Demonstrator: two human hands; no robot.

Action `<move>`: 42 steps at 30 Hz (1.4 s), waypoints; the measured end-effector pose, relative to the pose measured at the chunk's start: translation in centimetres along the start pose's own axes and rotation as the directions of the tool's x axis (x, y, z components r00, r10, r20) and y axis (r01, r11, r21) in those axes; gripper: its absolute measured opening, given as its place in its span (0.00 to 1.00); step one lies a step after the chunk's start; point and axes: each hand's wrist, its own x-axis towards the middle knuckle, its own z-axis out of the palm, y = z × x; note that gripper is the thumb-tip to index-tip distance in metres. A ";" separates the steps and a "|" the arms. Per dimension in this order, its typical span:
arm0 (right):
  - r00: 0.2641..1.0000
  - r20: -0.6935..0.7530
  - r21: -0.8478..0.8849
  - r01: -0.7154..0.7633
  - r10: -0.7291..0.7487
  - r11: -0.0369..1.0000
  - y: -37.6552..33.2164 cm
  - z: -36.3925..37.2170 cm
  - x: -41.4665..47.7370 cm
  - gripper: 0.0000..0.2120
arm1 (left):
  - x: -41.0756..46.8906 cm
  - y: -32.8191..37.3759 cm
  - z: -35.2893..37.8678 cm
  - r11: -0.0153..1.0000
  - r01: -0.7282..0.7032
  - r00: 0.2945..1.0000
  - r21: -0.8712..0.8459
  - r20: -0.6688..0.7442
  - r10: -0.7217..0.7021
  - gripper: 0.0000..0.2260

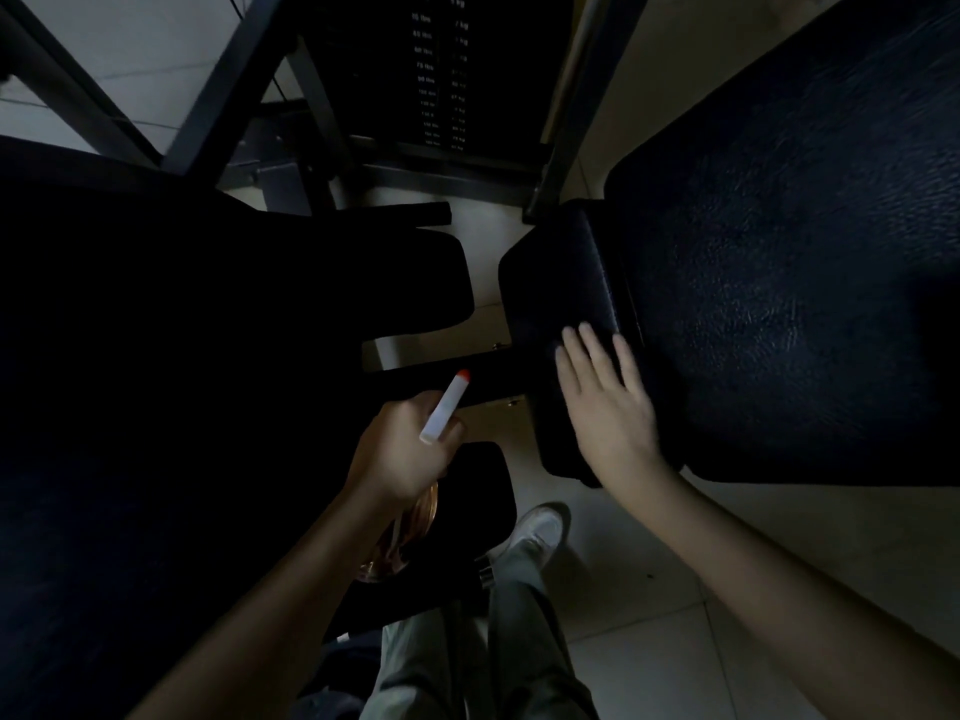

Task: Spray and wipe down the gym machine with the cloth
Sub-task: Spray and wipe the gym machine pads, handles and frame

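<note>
My left hand [402, 454] grips a spray bottle [445, 407] with a white head and an orange-red nozzle tip; its amber body shows below my wrist. The nozzle points up and to the right, toward the small dark padded seat [561, 293] of the gym machine. My right hand [608, 402] lies flat on that pad's near part, fingers straight. I cannot make out a cloth under it in the dim light. A large dark backrest pad [779, 252] rises on the right.
A weight stack [441, 75] with printed numbers stands in a grey steel frame at the top centre. Another black padded part [208, 304] fills the left side. Pale floor tiles and my shoe [537, 530] lie below.
</note>
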 end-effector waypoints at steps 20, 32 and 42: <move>0.958 0.274 -0.025 0.099 -0.089 0.995 -3.0 -0.3 7.0 0.30 | 1.3 -1.5 0.5 0.978 -0.008 1.000 -0.208 0.024 0.013 0.12; 0.976 0.184 -0.036 0.127 -0.118 0.991 -0.8 -0.6 5.0 0.26 | 1.1 2.4 -1.5 0.975 -0.155 0.987 -0.158 -0.072 0.145 0.12; 0.907 0.313 0.018 0.291 -0.282 0.957 -0.1 -1.4 1.8 0.26 | 1.4 3.7 -0.2 0.981 -0.184 0.982 -0.064 -0.047 0.181 0.15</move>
